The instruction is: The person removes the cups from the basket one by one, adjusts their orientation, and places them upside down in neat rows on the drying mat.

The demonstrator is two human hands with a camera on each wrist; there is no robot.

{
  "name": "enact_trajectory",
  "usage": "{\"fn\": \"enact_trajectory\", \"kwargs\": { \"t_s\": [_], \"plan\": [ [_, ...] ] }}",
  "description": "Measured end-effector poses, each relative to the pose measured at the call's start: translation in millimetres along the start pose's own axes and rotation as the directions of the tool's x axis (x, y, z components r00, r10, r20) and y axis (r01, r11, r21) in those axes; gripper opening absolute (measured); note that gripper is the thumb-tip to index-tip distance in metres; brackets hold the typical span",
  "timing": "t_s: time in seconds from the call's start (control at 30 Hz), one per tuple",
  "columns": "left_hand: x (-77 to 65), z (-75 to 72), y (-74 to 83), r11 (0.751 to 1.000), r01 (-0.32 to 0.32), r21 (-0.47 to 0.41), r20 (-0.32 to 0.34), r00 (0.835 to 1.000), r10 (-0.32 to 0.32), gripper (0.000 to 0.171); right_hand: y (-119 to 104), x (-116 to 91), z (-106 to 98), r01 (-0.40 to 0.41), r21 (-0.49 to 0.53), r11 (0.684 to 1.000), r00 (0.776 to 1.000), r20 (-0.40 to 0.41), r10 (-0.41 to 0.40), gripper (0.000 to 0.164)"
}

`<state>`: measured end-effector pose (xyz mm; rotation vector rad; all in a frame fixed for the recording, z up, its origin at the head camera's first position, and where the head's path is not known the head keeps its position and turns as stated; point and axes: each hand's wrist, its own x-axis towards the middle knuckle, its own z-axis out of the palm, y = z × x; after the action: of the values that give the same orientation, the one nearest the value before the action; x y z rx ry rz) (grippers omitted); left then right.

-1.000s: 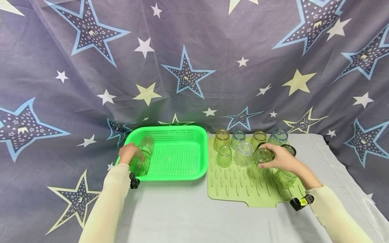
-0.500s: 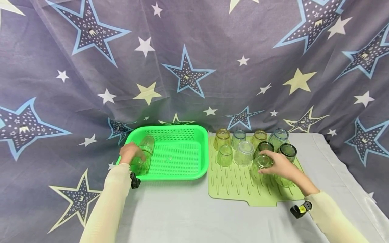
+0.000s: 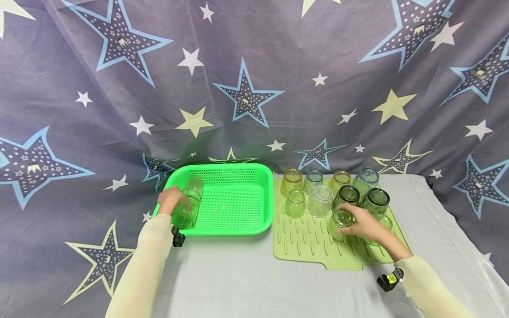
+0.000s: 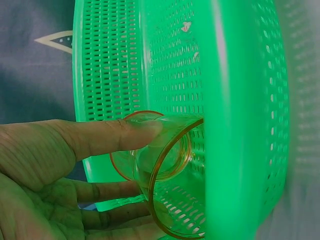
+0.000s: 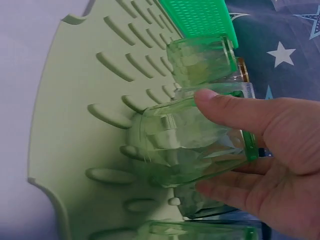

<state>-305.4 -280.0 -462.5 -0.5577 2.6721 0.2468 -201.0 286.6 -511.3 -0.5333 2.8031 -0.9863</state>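
My left hand (image 3: 172, 198) reaches into the left end of a green plastic basket (image 3: 228, 230) and grips a clear glass with an amber-tinted rim (image 4: 159, 200), which lies on its side. A second glass (image 3: 194, 185) lies behind it in the basket. My right hand (image 3: 363, 223) holds a green drinking glass (image 5: 172, 142) upside down, thumb on one side and fingers on the other. Its rim is down at the light-green drying mat (image 3: 300, 251), between the mat's raised ridges. Just behind that glass stands a dark-green upturned glass (image 3: 348, 193).
Several upturned glasses stand in rows on the mat, among them an amber one (image 3: 292, 182), a clear one (image 3: 320, 201), a small green one (image 3: 295, 204) and a blue one (image 3: 366, 177). Another green glass (image 3: 383, 221) is partly behind my right wrist. A star-print cloth (image 3: 254, 132) hangs behind.
My right hand has brought the green glass down and toward the near side of the mat, uncovering the dark-green glass behind it. The left hand stays in place on its glass.
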Motion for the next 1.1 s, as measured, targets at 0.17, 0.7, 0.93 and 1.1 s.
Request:
{"fn": "enact_trajectory", "kwargs": {
  "t_s": [0.17, 0.7, 0.93, 1.1],
  "plan": [
    [-2.4, -0.3, -0.8, 1.0, -0.02, -0.014, -0.004, 1.0, 0.02, 0.106, 3, 0, 4, -0.01, 0.009, 1.0, 1.0, -0.003, 0.01, 0.069],
    [-8.3, 1.3, -3.9, 0.999, -0.017, -0.034, -0.025, 1.0, 0.016, 0.097, 1, -2, 7, -0.059, 0.015, 0.998, 0.998, 0.012, 0.058, 0.076],
    [-9.4, 4.6, -3.3, 0.999, -0.016, -0.045, -0.03, 0.999, 0.015, 0.091, 5, -7, 10, -0.073, 0.041, 0.996, 0.997, -0.004, 0.073, 0.073],
    [-12.2, 1.9, -5.3, 0.998, 0.002, -0.055, -0.022, 1.0, -0.003, 0.081, 4, -3, 9, -0.057, 0.043, 0.997, 0.998, -0.006, 0.057, 0.075]
  ]
}}
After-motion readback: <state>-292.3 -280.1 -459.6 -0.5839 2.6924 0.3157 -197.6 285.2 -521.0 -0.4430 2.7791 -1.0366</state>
